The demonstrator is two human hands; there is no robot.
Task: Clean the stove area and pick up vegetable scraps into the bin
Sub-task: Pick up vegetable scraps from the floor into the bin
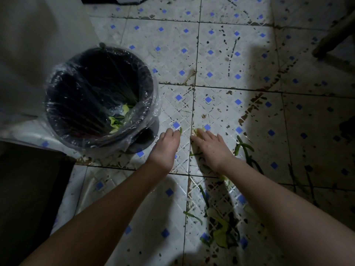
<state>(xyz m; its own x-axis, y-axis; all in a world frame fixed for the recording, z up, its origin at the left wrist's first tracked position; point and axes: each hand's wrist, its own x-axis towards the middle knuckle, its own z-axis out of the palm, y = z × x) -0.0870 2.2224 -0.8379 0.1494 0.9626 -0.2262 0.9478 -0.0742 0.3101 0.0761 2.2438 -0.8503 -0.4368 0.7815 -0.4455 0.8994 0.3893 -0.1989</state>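
Note:
A black bin (57,104) lined with a clear plastic bag stands on the tiled floor at the left, with green leaf scraps (117,120) at its bottom. My left hand (167,144) reaches down just right of the bin, its fingertips pinching a small green scrap (180,130). My right hand (209,144) lies over pale green leaf scraps (197,131) on the floor, fingers curled onto them. Green stems (243,148) lie right of my right wrist. A heap of leaves and stems (219,231) lies between my forearms, lower down.
The white floor tiles (221,64) with blue diamonds are stained and speckled with dark dirt. A pale cabinet wall (38,45) rises at the left behind the bin. A dark object (28,198) fills the lower left. A wooden furniture leg (334,37) stands at the upper right.

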